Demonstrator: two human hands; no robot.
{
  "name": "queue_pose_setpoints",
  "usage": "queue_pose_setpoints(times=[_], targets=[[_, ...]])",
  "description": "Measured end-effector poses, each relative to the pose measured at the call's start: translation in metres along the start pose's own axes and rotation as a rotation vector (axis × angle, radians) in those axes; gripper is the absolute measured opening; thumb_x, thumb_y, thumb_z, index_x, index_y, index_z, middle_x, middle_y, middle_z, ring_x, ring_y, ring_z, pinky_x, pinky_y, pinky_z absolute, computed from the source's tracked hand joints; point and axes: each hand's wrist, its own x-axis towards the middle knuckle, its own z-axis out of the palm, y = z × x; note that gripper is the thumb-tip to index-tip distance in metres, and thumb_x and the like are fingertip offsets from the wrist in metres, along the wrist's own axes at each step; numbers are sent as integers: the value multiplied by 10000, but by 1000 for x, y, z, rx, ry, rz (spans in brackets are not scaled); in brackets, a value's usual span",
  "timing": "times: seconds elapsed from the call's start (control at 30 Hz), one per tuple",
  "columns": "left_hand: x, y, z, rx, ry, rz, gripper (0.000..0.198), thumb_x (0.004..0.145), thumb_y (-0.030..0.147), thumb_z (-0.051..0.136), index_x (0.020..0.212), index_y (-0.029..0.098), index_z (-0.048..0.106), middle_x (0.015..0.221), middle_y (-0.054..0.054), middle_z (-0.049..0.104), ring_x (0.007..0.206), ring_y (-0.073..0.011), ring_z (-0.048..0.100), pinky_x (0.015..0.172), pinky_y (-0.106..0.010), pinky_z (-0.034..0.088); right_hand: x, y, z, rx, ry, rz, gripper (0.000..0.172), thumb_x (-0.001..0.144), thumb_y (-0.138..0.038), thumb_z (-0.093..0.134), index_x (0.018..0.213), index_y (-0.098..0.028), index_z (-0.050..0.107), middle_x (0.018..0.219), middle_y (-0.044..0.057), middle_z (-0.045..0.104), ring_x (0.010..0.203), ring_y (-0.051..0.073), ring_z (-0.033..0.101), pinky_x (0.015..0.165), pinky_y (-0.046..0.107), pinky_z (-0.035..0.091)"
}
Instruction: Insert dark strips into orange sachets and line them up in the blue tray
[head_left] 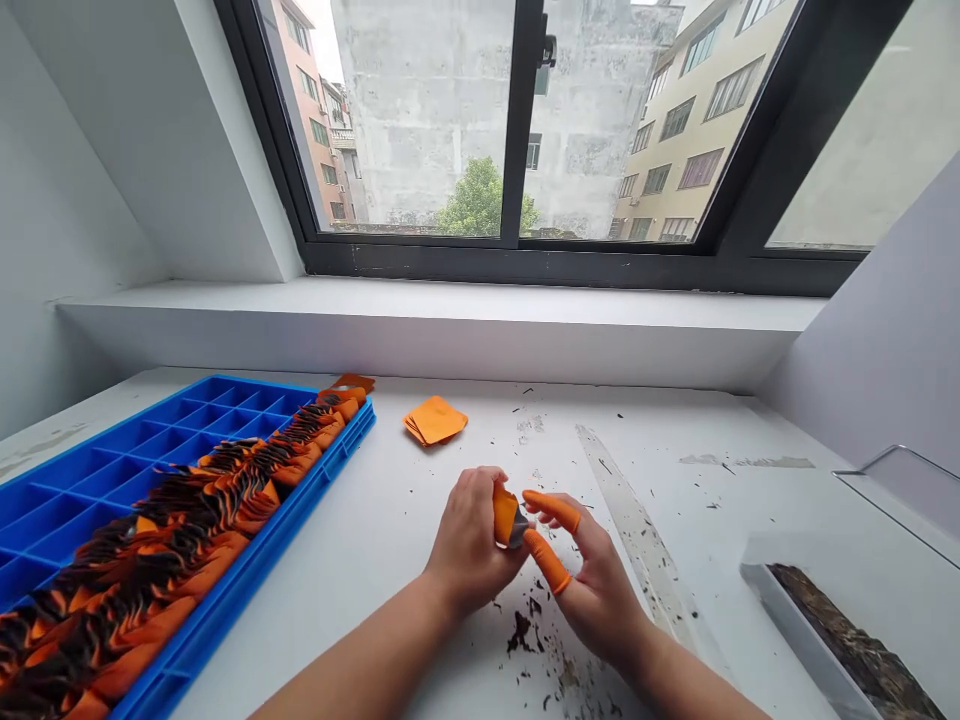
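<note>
My left hand (474,545) is closed around a small folded orange piece (504,512), whose grey-black end (519,529) points to the right. Orange finger covers sit on the thumb and index finger of my right hand (581,560). Those two fingers are apart, their tips close to the dark end; whether they touch it I cannot tell. Beyond my hands lies a small stack of square orange sheets (435,421). Many similar orange-and-black folded pieces (217,510) stand in tight rows in a blue compartment tray (112,475) on the left.
At the lower right, a clear plastic container (806,640) holds dark brown, leaf-like material (855,635). Dark crumbs (523,632) are scattered over the white table (360,560). A pale strip of tape or residue (637,530) runs along it. A window (517,240) stands behind.
</note>
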Motion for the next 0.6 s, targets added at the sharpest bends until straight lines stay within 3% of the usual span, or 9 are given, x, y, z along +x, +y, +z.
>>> queue_pose_setpoints(times=[0.1,0.27,0.4,0.6], targets=[[2,-3,-3,0,8,1,407,716,189,656,1025,246,397,937,-50,570,843,-234,544,729,-403,512,1,0,2,25,-48,-22,277,936,-222,626,1179,-347,664,1081,52,699,980,251,673,854,445,592],[4,-6,-7,-59,-68,119,372,699,155,638,965,259,399,944,-53,611,852,-246,567,731,-416,500,4,-1,2,-15,-37,-183,306,885,-150,641,1107,-359,665,999,52,706,891,253,675,736,427,608],[4,-3,-8,-106,-142,122,344,691,169,668,882,257,396,884,-41,626,816,-247,579,685,-410,498,7,-2,-3,-66,-51,-164,191,864,-168,674,960,-332,658,986,61,697,887,263,673,746,442,607],[-8,-6,-1,-176,-105,96,396,727,168,655,1052,274,456,973,-74,640,882,-272,610,741,-464,539,12,-3,-2,-118,-65,-135,174,868,-163,631,960,-306,666,964,78,695,878,266,676,753,434,603]])
